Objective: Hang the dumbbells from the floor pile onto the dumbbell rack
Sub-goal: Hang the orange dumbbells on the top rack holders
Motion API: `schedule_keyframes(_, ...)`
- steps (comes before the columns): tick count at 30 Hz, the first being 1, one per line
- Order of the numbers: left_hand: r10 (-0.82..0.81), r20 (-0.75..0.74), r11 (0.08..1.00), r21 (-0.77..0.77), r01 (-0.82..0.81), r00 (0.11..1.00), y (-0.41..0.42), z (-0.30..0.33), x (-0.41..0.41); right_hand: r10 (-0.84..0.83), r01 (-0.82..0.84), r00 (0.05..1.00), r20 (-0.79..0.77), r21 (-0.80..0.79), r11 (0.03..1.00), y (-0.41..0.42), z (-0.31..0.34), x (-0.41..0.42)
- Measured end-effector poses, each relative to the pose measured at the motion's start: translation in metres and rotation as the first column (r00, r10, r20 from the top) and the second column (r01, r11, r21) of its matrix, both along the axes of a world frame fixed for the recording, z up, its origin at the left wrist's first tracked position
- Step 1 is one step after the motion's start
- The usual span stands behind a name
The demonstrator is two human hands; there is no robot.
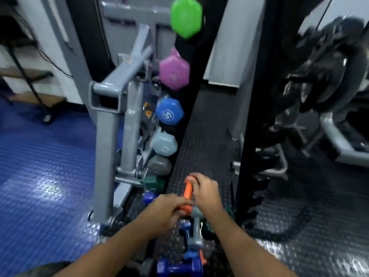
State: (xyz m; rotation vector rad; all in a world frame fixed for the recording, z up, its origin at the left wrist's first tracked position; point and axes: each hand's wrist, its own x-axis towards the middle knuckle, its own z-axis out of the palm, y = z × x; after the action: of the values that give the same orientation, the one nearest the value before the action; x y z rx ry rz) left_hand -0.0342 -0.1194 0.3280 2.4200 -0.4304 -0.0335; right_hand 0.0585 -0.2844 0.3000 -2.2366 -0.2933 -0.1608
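Dumbbells are seen in two places: a pile (185,254) on the dark studded floor (207,136) at the bottom centre of the frame, and a column hung on the grey dumbbell rack (137,108) in the middle left. On the rack, from top to bottom, a green dumbbell (186,17), a pink one (174,72), a blue one (169,111), a pale grey-blue one (164,143), a grey one (159,165) and a dark green one (153,181) are shown, each with a hexagonal end facing the camera.

An orange dumbbell (188,193) is held just above the pile, near the foot of the rack. The right hand (205,193) is wrapped over its upper part, fingers closed around it. The left hand (166,209) is placed at its lower end, fingers curled against it. Below the hands, a grey dumbbell (196,230) and blue dumbbells (179,267) are seen lying together in the pile.

A blue studded mat (40,166) is spread over the left of the frame, and black weight plates (327,72) are stacked at upper right. The picture is blurred.
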Motion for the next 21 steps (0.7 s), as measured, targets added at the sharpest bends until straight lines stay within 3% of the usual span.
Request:
schedule_keyframes(11, 0.17, 0.31, 0.979, -0.162, -0.125, 0.935, 0.022, 0.166, -0.037, 0.059, -0.098, 0.938, 0.342, 0.097, 0.99, 0.02, 0.202, -0.026)
schedule_keyframes(15, 0.248, 0.355, 0.947, -0.286, -0.148, 0.901, 0.032, 0.22, -0.046, 0.057, -0.105, 0.892, 0.448, 0.083, 0.991, 0.035, 0.255, -0.026)
schedule_keyframes(21, 0.271, 0.426, 0.945, -0.29, -0.154, 0.863, 0.044, 0.288, -0.041, 0.005, -0.118, 0.838, 0.546, 0.173, 0.978, 0.047, 0.321, -0.027)
